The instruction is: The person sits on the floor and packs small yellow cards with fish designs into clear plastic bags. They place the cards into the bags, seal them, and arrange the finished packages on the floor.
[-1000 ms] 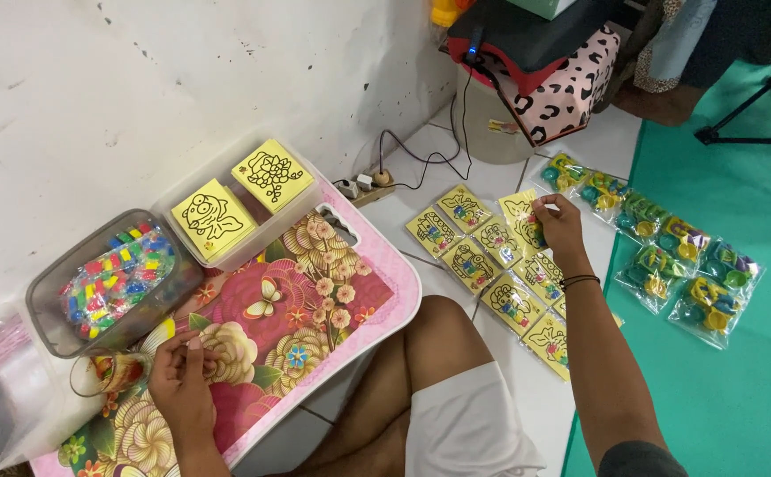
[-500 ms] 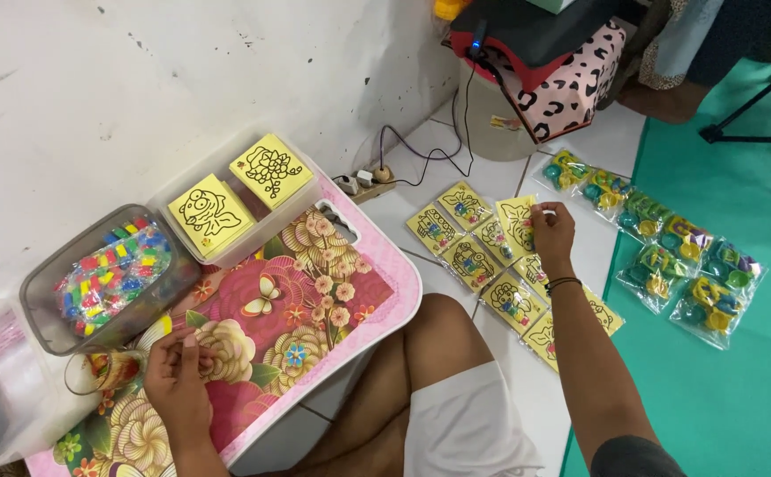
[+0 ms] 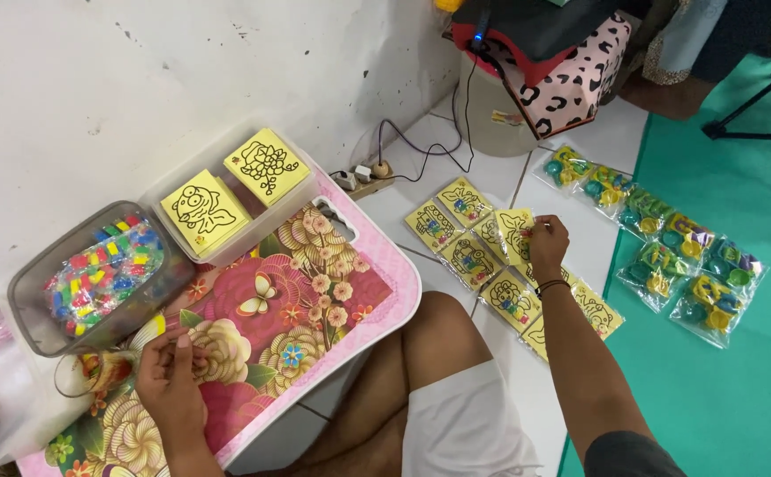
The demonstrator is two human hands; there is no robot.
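— Holding anything, those hands?

— Yes. The right hand (image 3: 548,245) is stretched out to the floor on the right and pinches a yellow picture card (image 3: 516,235) by its edge between thumb and fingertips, lifting it tilted above the other yellow cards (image 3: 467,256) that lie spread in rows on the white floor tiles (image 3: 597,150).

— And the left hand?

— The left hand (image 3: 171,375) rests at the near left of the tabletop (image 3: 315,291), a low one with a pink flower and butterfly print. Its fingers are curled closed around something small; what it is I cannot tell, it is too hidden.

— What sits around that hand?

— Just to its left, a ring of thin rubber bands (image 3: 94,375). Farther back on the left, a grey plastic tub (image 3: 27,300) full of small coloured pieces in red, green, blue and yellow. Right of that, a clear tray (image 3: 301,194) holding two stacks of yellow cards with black line drawings.

— Anything beyond the cards on the floor?

— Far right of them, partly on the green mat (image 3: 739,389), a row of clear packets (image 3: 659,256) with green and yellow bits inside. Against the far wall, a power strip (image 3: 359,177) with cables, and a round beige bin (image 3: 491,115).
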